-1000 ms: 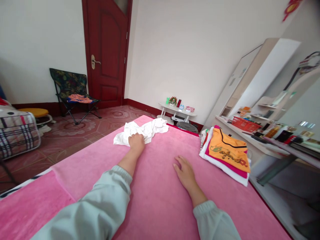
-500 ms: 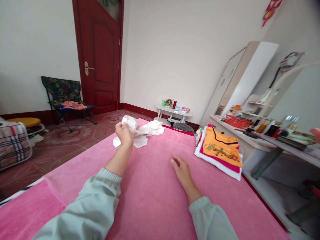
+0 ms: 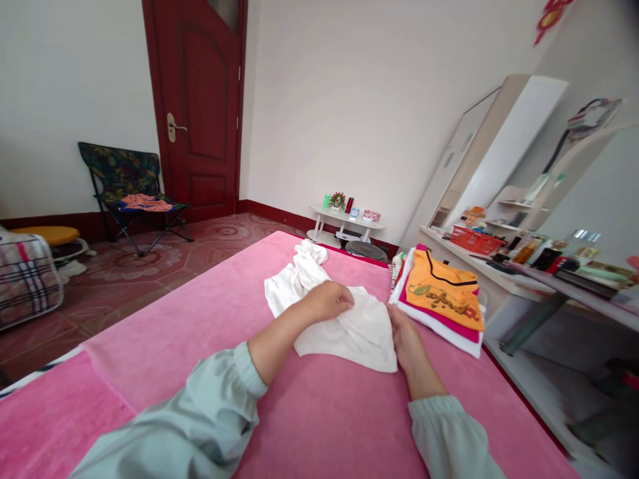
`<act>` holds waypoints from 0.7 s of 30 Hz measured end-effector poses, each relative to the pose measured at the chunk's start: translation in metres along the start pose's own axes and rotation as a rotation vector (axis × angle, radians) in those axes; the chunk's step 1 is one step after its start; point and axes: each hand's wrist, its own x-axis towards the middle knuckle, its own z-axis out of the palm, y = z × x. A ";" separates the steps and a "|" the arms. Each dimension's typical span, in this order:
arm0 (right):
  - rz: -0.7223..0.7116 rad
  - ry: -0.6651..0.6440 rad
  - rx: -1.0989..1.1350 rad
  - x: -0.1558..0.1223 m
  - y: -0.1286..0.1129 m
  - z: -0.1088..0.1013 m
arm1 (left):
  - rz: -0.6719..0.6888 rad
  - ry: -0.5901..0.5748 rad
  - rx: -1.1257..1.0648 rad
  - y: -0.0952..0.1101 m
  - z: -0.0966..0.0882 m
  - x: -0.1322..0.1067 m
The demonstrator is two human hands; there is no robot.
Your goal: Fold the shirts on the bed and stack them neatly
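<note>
As a patterned folding chair [image 3: 120, 174] stands well apart to the left of your left hand [image 3: 333, 301], a white cloth [image 3: 367, 336] lies bunched just beyond that hand and spreads flatter between it and your right hand [image 3: 408, 336], atop a pink cover [image 3: 319, 412]. Your left fingers are drawn in narrow, apparently pinching a fold; your right hand meets the cloth's right edge, fingertips partly hidden, so whether they grip cannot be told. Just beyond and right of your right hand sits a stack of folded clothes [image 3: 444, 299]. Should your left hand tug, the crumpled far end could drag and set creases; should your right swing outward, its knuckles could knock the stack askew.
</note>
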 end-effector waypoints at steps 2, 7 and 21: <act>0.127 0.024 0.048 0.002 0.007 0.003 | -0.169 0.168 0.143 -0.025 -0.009 0.004; 0.030 0.009 -0.068 0.003 0.016 0.010 | -0.483 0.341 0.362 -0.078 -0.025 -0.001; -0.386 0.788 0.022 0.019 -0.021 -0.033 | -0.583 0.170 0.311 -0.094 -0.034 -0.007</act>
